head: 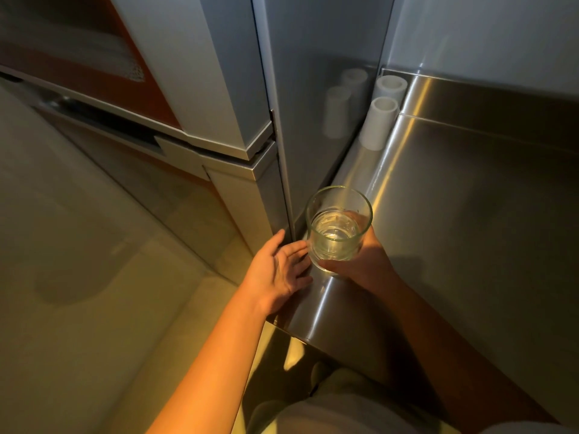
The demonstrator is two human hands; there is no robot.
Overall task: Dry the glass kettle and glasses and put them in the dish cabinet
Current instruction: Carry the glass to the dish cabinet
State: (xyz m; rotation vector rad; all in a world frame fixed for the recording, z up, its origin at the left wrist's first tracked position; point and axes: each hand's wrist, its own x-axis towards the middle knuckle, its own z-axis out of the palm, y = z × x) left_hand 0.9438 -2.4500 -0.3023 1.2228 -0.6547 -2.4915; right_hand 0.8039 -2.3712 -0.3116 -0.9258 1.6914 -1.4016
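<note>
A clear drinking glass (pixel 336 228) stands upright in my right hand (pixel 365 260), whose fingers wrap its lower part from the right. It hovers just over the left front corner of the steel counter (pixel 463 233). My left hand (pixel 279 267) is open, palm up, fingers spread, right beside the glass on its left; I cannot tell whether its fingertips touch the glass. No kettle and no cloth are in view.
A tall steel cabinet (pixel 316 98) rises left of the counter, its side mirror-like. Two white paper rolls (pixel 380 119) stand at the counter's back left corner against it. Lower left is pale floor (pixel 78 277); a drawer front with a handle gap sits upper left.
</note>
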